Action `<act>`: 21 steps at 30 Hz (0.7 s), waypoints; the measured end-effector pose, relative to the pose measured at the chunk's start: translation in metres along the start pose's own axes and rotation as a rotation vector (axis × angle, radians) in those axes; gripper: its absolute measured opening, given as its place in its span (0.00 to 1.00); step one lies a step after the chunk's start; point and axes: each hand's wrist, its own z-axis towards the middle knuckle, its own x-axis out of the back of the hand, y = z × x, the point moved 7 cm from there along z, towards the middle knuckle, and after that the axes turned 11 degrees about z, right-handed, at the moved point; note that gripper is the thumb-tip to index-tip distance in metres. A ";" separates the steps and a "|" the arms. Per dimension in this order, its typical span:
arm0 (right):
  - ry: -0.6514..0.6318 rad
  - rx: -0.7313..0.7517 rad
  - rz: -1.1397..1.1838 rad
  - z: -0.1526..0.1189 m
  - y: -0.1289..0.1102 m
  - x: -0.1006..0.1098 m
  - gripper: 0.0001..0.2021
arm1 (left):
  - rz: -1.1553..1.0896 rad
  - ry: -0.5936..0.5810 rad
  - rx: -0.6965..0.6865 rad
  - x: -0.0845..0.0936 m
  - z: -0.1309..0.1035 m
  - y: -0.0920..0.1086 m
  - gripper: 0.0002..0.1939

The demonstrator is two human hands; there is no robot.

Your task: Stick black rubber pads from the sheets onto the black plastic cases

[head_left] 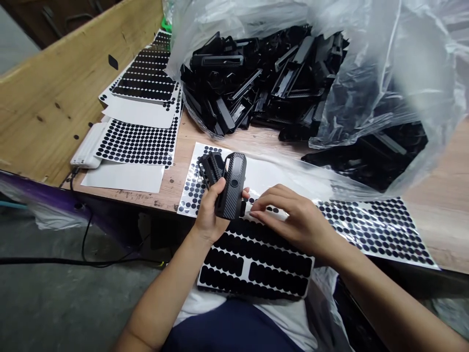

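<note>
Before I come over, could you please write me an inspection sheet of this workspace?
Surface: wood-grain table, small dark marks near its left front edge.
Work items: black parts, at least two, in the left hand; black-patterned sheet at the lap.
Clutter: clear plastic bag with heaped parts; dotted sheets at the left, others along the front edge.
Hands: left grips the parts; right hand beside them, fingertips near the thumb; whether it holds anything, cannot tell.
Cables: thin cable from the white device; thick cable at lower left.
Surroundings: wooden board along the left, grey floor.
</note>
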 end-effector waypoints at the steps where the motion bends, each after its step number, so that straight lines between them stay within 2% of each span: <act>1: 0.034 -0.047 0.120 0.002 -0.003 0.008 0.06 | 0.038 0.000 0.012 0.000 0.000 -0.001 0.19; 5: 0.255 -0.372 0.565 0.012 0.006 0.038 0.13 | 0.164 -0.078 0.018 -0.008 -0.004 0.000 0.19; 8: 0.270 -0.493 0.687 0.022 0.014 0.040 0.16 | 0.195 -0.128 -0.013 -0.012 -0.006 0.001 0.18; 14: 0.229 -0.533 0.691 0.029 0.020 0.030 0.15 | 0.180 -0.165 -0.015 -0.012 -0.005 -0.001 0.15; 21: 0.224 -0.517 0.675 0.031 0.015 0.029 0.15 | 0.166 -0.161 -0.009 -0.012 -0.006 0.001 0.15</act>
